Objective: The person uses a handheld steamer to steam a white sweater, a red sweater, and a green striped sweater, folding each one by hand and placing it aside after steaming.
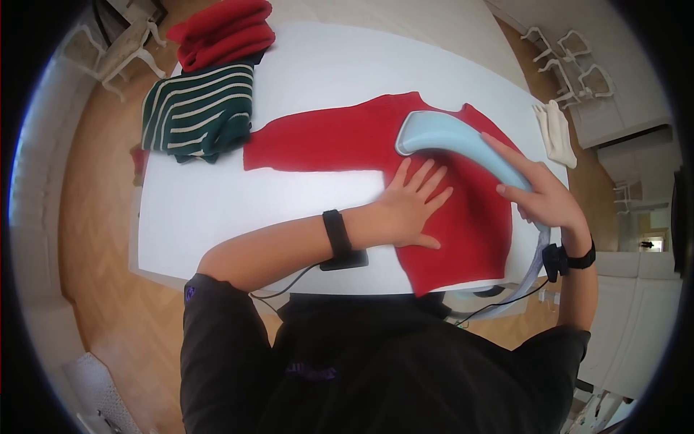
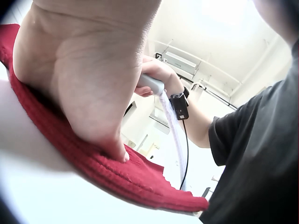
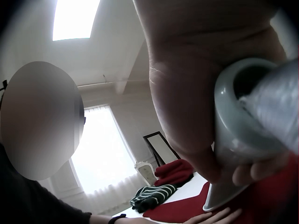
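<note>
A red knitted sweater (image 1: pixel 325 137) lies spread on the white table, one sleeve stretched out to the left. My left hand (image 1: pixel 408 206) rests on its body with fingers spread, palm down on the knit. In my right hand (image 1: pixel 553 192) I grip the handle of a light blue garment steamer (image 1: pixel 455 141), whose head lies over the sweater's upper part, just beyond my left fingertips. A pale fabric-covered hose (image 2: pixel 170 121) runs down from the handle's end. In the right wrist view the fingers (image 3: pixel 261 171) curl round the steamer's handle.
On the white table (image 1: pixel 217 217), a folded green-and-white striped knit (image 1: pixel 199 112) lies at the far left, with folded red garments (image 1: pixel 224 32) behind it. A cream cloth item (image 1: pixel 555 134) lies at the right edge. White chairs (image 1: pixel 567 61) stand beyond on the wooden floor.
</note>
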A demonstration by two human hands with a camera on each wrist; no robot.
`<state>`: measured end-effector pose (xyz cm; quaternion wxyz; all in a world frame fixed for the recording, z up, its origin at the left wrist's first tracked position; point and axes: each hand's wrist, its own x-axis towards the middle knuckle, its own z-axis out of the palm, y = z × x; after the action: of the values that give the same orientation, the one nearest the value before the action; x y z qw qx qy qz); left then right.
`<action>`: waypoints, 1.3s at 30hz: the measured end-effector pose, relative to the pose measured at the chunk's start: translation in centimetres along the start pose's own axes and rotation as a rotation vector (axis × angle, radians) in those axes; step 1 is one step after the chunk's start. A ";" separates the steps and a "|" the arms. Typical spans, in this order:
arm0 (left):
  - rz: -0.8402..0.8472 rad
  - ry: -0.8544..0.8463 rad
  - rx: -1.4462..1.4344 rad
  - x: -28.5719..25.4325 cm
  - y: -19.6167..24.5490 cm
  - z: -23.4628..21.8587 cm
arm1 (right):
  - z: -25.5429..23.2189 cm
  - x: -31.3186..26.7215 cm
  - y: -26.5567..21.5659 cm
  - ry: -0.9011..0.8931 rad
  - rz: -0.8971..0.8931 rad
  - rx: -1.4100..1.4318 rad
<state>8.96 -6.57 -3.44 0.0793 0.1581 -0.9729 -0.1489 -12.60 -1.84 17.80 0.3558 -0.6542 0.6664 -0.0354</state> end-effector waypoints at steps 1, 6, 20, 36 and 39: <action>-0.019 -0.033 0.003 -0.1 0.0 -0.3 | -0.1 0.6 0.0 -0.016 -0.025 0.016; -0.043 -0.120 0.035 -0.2 0.3 -1.7 | 0.7 5.6 -0.3 0.064 -0.137 -0.083; -0.086 0.055 0.097 0.0 -0.8 -0.5 | 0.6 2.5 -0.3 0.123 -0.331 -0.174; -0.118 -0.235 0.017 0.4 -0.7 -3.1 | 3.6 5.6 -2.7 0.151 -0.435 -0.270; -0.155 -0.248 0.031 0.1 -0.9 -3.5 | 1.4 0.7 -1.4 0.145 -0.275 -0.223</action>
<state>9.80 -8.30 -0.44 -0.0558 0.2142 -0.9623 -0.1578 -10.62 -2.06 17.21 0.2242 -0.7703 0.5943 -0.0568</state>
